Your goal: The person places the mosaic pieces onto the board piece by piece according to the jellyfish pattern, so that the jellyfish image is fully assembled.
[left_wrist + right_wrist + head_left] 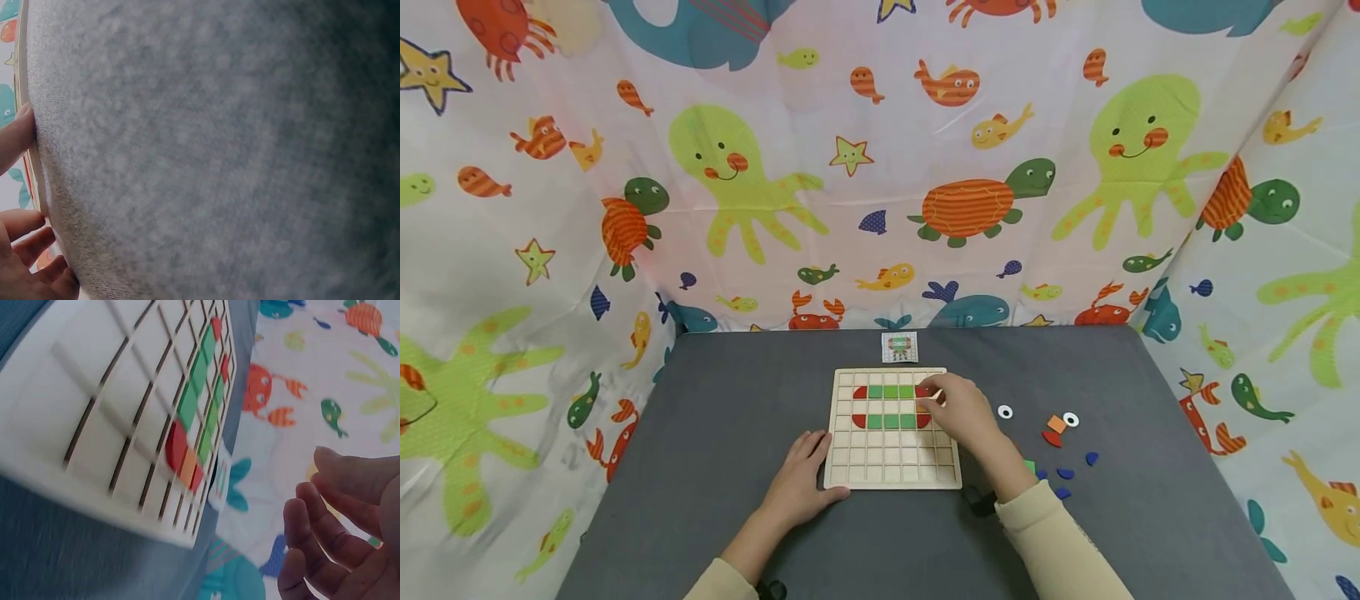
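Note:
A light wooden grid board (891, 477) lies on the grey table. Two rows of green squares (891, 422) with rounded red pieces (176, 447) at their ends fill some of its cells. Between the rows' right ends sits an orange piece (188, 467). My right hand (958, 412) hovers over that end of the board, fingertips by the orange piece. Its fingers are loosely bent, and nothing shows between thumb and forefinger in the right wrist view. At the board's lower left corner rests my left hand (801, 483), its fingers along the left side and its thumb at the near edge.
Behind the board lies a small picture card (899, 347). Right of it are white rings (999, 412), an orange square (1056, 424), a red rounded piece (1052, 438), several blue half-rounds (1065, 473) and a green piece (1030, 467). A sea-animal curtain (880, 200) surrounds the table.

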The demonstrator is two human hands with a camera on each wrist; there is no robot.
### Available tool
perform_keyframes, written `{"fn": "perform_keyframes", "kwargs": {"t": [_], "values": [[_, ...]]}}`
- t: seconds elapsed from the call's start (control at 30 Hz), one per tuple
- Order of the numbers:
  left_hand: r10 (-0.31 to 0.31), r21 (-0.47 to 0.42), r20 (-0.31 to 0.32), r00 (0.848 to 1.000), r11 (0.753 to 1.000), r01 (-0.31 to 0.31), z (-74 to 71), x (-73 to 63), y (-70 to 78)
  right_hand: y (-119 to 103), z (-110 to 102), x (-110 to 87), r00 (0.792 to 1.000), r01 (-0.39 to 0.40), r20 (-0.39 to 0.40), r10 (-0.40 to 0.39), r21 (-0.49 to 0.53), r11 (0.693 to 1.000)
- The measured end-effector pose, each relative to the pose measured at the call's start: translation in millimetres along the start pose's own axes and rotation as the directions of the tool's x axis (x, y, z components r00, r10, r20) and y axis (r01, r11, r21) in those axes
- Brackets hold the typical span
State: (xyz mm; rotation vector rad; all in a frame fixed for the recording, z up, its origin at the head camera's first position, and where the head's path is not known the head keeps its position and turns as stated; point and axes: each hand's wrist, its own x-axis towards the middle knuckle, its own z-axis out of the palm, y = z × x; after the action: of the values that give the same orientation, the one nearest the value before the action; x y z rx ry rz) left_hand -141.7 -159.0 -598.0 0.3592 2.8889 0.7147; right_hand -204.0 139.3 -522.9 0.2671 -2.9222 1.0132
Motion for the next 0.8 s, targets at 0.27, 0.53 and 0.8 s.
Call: {"fn": "perform_keyframes", "kwargs": {"t": [0.27,0.53,0.8], "values": [[0.000,-0.003,-0.004,1.000,1.000,0.000,0.5,-0.5,-0.7,38.4,-25.7,-15.3,0.996,-0.070,-0.053,0.068,-0.038,0.997],[-0.002,0.002,-0.003,1.000,1.000,0.002,0.7,-0.5,-1.6,83.3,-47.7,-33.8,0.992,-0.100,-0.079,0.096,-0.055,0.993],[0.004,0.014,-0.001,1.000,1.000,-0.004,2.2,0.4,-2.0,115.3,-67.2,-54.3,0.981,-0.171,-0.114,0.160,-0.101,0.980]]}}
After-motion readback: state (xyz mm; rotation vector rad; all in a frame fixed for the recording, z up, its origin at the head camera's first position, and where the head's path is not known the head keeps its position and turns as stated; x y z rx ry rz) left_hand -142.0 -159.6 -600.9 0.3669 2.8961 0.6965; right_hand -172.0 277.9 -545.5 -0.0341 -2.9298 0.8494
